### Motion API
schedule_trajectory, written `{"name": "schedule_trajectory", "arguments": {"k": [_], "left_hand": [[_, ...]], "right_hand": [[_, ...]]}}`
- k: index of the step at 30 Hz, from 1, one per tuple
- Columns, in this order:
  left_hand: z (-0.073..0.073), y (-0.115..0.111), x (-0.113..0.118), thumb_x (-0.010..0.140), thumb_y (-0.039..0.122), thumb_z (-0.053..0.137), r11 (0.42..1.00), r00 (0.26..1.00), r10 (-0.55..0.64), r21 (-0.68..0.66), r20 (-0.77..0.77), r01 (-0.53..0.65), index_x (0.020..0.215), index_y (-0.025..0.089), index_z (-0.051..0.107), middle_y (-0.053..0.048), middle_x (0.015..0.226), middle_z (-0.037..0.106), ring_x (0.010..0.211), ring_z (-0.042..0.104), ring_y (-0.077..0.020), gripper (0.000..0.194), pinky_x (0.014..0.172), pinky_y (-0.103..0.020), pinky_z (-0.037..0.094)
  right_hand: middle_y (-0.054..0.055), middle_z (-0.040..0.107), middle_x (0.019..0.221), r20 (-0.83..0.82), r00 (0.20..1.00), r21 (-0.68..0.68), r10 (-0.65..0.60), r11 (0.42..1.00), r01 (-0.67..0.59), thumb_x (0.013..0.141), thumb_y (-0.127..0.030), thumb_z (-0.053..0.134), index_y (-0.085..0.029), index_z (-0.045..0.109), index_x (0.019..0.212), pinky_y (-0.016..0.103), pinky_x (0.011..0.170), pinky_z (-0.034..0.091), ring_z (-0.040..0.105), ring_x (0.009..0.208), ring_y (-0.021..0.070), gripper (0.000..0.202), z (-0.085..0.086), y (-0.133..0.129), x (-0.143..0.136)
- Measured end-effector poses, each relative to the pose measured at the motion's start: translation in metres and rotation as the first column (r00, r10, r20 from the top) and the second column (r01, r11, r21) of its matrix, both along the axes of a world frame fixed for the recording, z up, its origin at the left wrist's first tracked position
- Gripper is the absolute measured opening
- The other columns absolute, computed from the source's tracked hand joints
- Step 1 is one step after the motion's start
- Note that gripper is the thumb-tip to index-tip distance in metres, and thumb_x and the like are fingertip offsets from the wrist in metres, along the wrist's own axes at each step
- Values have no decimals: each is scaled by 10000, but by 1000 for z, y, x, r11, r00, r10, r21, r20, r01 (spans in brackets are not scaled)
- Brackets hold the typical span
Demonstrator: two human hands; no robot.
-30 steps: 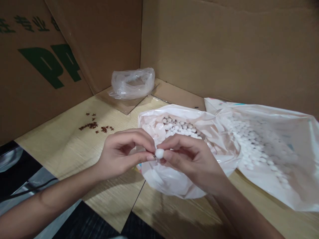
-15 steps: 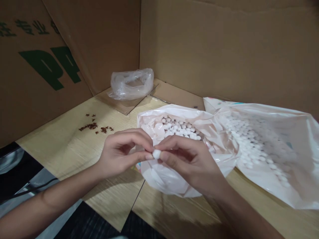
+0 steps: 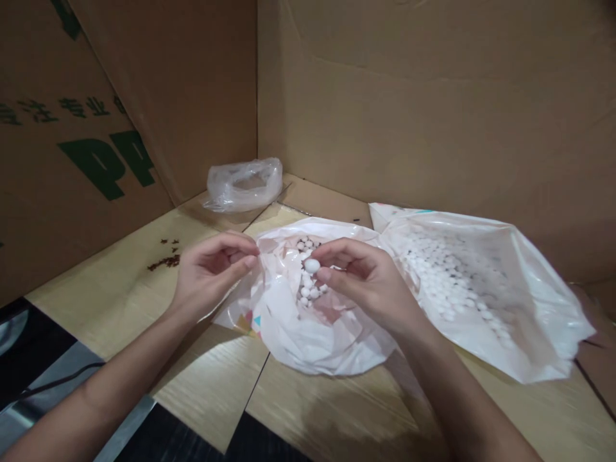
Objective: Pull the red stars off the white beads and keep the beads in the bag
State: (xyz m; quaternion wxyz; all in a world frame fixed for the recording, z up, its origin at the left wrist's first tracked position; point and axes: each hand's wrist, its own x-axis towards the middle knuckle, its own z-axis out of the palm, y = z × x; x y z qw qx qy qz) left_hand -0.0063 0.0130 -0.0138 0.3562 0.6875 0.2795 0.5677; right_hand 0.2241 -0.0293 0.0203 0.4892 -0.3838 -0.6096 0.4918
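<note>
My right hand [image 3: 368,279] pinches a small white ball [image 3: 312,265] between thumb and fingertips, just above the open mouth of a white plastic bag [image 3: 308,337] holding several more white balls [image 3: 308,292]. To the left of that bag, my left hand [image 3: 212,273] hovers with thumb and forefinger pressed together; nothing shows between them. The two hands are a short gap apart.
A second, larger white bag [image 3: 481,289] full of white balls lies to the right. A crumpled clear bag [image 3: 244,185] sits in the back corner. Small brown bits [image 3: 163,260] are scattered on the wooden table [image 3: 125,289]. Cardboard walls [image 3: 409,115] enclose the back and left.
Both hands were together on the white ball. Now my left hand has drawn away to the left, and my right hand alone holds the ball over the bag. The view has tilted.
</note>
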Motion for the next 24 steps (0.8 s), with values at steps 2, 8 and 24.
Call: {"name": "schedule_trajectory", "arguments": {"k": [2, 8, 24], "left_hand": [[0, 4, -3, 763, 102, 707, 998, 998, 58, -16, 21, -58, 851, 188, 710, -17, 822, 670, 734, 623, -81, 124, 676, -168, 510], [-2, 13, -11, 745, 209, 740, 968, 969, 247, -41, -33, -248, 856, 174, 698, -19, 805, 672, 679, 609, -92, 124, 601, -174, 495], [-5, 21, -20, 765, 232, 719, 938, 928, 345, 74, -143, -337, 851, 162, 689, -15, 827, 660, 741, 606, -82, 115, 689, -175, 510]], "right_hand": [[27, 703, 930, 25, 999, 35, -25, 999, 24, 795, -178, 722, -163, 678, 917, 169, 695, 554, 672, 826, 90, 130, 2, 3, 6], [50, 700, 939, 130, 983, 138, -130, 984, 112, 791, -194, 693, -147, 660, 937, 208, 687, 536, 662, 823, 111, 156, -4, 16, 21], [94, 708, 1016, 716, 520, 236, -466, 862, 448, 842, -220, 534, -139, 693, 944, 314, 784, 530, 664, 917, 209, 205, 31, 14, 119]]}}
